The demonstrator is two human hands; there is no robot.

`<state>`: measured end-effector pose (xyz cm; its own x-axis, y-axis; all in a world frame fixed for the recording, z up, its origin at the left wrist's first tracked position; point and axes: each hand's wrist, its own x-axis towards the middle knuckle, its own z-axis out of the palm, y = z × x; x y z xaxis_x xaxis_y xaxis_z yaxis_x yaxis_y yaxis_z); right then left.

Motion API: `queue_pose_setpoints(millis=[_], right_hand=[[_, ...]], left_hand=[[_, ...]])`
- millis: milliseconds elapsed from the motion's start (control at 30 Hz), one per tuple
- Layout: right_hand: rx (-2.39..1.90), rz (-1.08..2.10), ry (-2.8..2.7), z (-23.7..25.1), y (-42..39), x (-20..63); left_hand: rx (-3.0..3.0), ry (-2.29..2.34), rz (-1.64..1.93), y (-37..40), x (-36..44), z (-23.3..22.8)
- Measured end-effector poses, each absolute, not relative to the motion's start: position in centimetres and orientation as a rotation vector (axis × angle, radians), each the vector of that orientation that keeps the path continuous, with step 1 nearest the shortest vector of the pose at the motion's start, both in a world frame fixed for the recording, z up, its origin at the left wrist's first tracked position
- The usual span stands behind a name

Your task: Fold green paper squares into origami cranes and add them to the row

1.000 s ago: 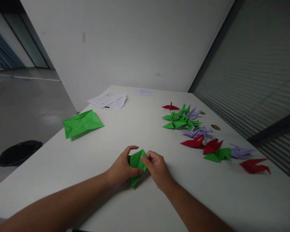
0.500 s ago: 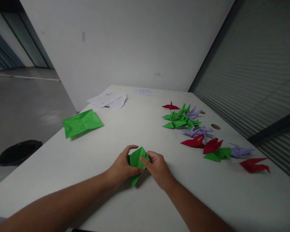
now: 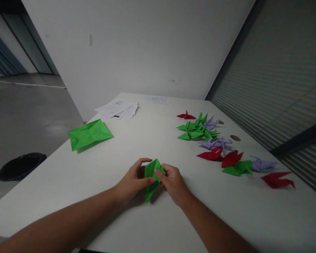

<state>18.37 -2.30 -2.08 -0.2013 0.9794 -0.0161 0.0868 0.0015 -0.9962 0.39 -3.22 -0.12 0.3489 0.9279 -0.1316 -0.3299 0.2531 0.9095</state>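
Above the near middle of the white table, I hold a folded green paper in both hands. My left hand is half curled around its left side, thumb across the front; my right hand pinches its right edge. A creased green sheet lies at the table's left edge, red, green and lilac paper birds along its right side, and printed pages near its far end.

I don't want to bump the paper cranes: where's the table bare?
The table is bare between the green sheet and the cranes, beyond the left hand, and between the right hand and nearest red crane. Cranes crowd along its right edge.
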Motion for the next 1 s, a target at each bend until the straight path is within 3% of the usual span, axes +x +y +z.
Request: queue_pose_setpoints(millis=[233, 467, 1000], right_hand=[[-1.178, 1.399, -1.452, -2.2, -2.1, 18.9], [-1.187, 1.341, -1.494, -2.1, -1.8, 19.5], [-1.189, 1.348, -1.722, -1.3, -2.4, 19.0]], left_hand=[[0.744, 0.733, 1.037, -2.0, -0.4, -0.2], [1.073, 0.670, 0.833, -1.2, -1.8, -0.8], [1.336, 0.760, 0.924, -0.8, -1.1, -1.9]])
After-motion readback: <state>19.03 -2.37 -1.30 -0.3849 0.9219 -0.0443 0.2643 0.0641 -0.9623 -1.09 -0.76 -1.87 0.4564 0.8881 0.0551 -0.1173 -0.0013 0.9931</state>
